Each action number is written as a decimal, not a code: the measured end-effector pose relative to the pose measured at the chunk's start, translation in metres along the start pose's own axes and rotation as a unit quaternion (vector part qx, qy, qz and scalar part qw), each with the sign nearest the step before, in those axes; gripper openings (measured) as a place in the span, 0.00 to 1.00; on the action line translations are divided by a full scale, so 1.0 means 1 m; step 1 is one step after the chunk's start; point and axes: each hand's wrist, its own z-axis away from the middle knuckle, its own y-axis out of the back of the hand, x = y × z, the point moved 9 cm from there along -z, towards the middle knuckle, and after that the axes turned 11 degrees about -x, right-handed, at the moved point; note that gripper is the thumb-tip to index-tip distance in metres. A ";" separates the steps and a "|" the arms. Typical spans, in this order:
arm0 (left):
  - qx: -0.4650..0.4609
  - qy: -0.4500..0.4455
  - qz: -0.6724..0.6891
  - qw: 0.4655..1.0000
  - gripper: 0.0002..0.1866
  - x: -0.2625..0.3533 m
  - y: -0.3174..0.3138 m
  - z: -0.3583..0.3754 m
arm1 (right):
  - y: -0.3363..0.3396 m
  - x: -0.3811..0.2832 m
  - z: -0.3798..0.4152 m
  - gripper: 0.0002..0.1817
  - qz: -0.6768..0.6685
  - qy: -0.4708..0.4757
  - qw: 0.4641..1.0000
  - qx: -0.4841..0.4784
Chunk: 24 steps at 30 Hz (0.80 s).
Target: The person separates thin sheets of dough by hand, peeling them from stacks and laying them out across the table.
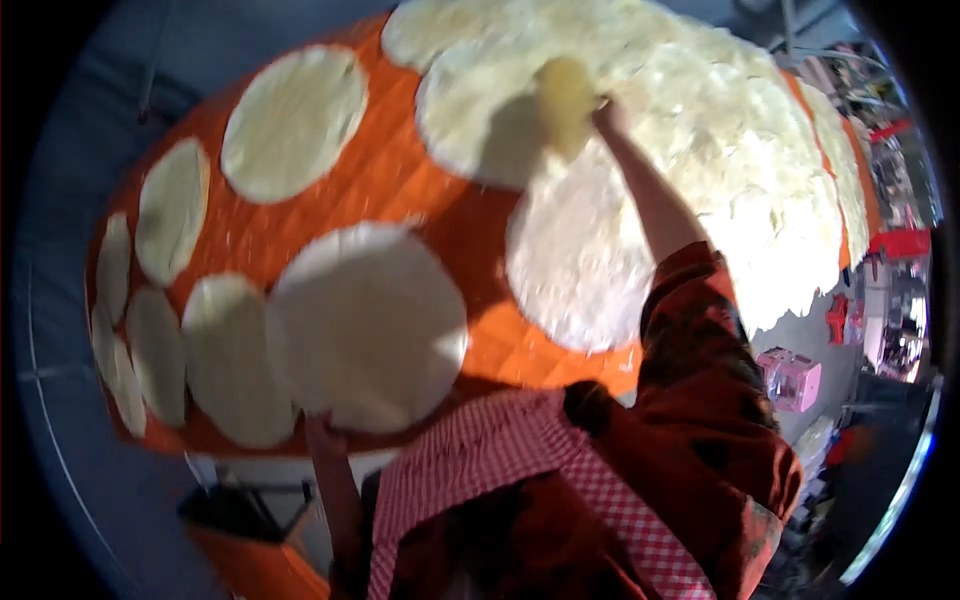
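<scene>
My right hand is closed on the edge or handle of a round, yellowish, blurred thing, held above the pale round sheets. Its shadow falls on a sheet to the left. My left hand is at the near edge of a large smooth white round sheet; its fingers are too small and dark to make out. Between the two hands lies a rougher white round sheet.
An orange quilted cloth covers the long surface, with several round sheets at left and many overlapping ones at right. A pink basket stands on the floor at right. An orange-sided box is below left.
</scene>
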 end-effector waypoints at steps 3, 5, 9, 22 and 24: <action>0.075 0.171 0.371 0.909 0.18 -0.003 0.010 -0.007 | 0.058 -0.144 0.115 0.27 0.087 0.130 0.987 0.035; 0.147 0.236 0.639 0.717 0.17 0.031 0.002 -0.028 | 0.021 -0.211 0.220 0.25 -0.166 0.214 0.951 -0.152; 0.012 0.037 0.286 0.957 0.21 0.084 0.030 -0.072 | -0.027 -0.344 0.466 0.27 -0.106 0.410 0.820 -0.386; -0.063 -0.069 0.564 0.820 0.17 0.144 0.056 -0.099 | 0.192 -0.249 0.376 0.17 -0.355 0.077 0.901 -0.236; -0.051 0.007 0.547 0.836 0.10 0.123 0.028 -0.082 | 0.225 -0.172 0.396 0.18 -0.309 -0.047 0.929 -0.197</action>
